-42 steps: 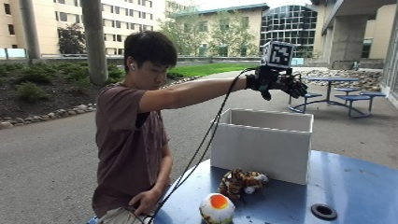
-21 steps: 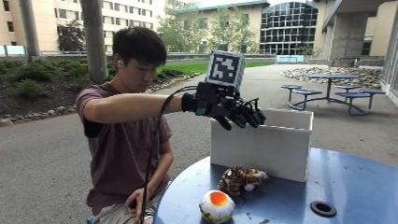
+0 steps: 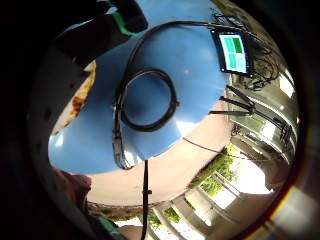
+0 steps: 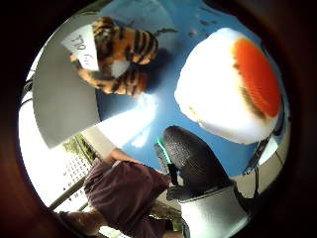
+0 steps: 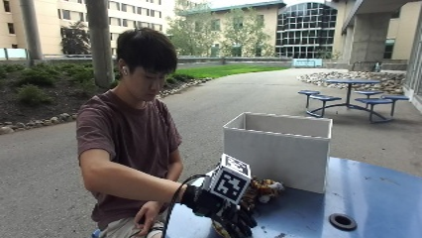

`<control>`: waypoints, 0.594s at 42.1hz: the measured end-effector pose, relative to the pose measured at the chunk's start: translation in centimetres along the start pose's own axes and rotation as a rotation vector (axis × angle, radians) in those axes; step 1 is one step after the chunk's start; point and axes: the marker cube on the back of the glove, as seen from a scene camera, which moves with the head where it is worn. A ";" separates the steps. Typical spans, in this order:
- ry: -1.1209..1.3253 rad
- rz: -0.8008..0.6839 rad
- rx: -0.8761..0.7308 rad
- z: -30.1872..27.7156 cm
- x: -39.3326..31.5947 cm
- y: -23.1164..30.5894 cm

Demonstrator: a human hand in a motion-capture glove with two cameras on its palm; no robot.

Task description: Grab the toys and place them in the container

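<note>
Gloved right hand low over white-orange toy, tiger toy beside.

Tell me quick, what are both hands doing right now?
Gloved right hand: lowered over the white and orange toy, holding nothing; cannot tell if its fingers are open or curled.
Bare left hand: resting in the lap, holding nothing visible.

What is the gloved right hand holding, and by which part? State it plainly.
Nothing yet. The right hand is down over the white and orange toy on the blue table; in the thumb side palm view one fingertip sits beside the toy, not touching it.
</note>
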 end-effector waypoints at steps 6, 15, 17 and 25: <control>-0.032 -0.032 0.124 2.2 0.3 -1.3; -0.171 -0.030 0.348 2.4 -0.6 -3.2; -0.175 -0.027 0.361 2.0 -0.8 -3.7; -0.167 -0.027 0.317 -1.0 -1.6 -4.3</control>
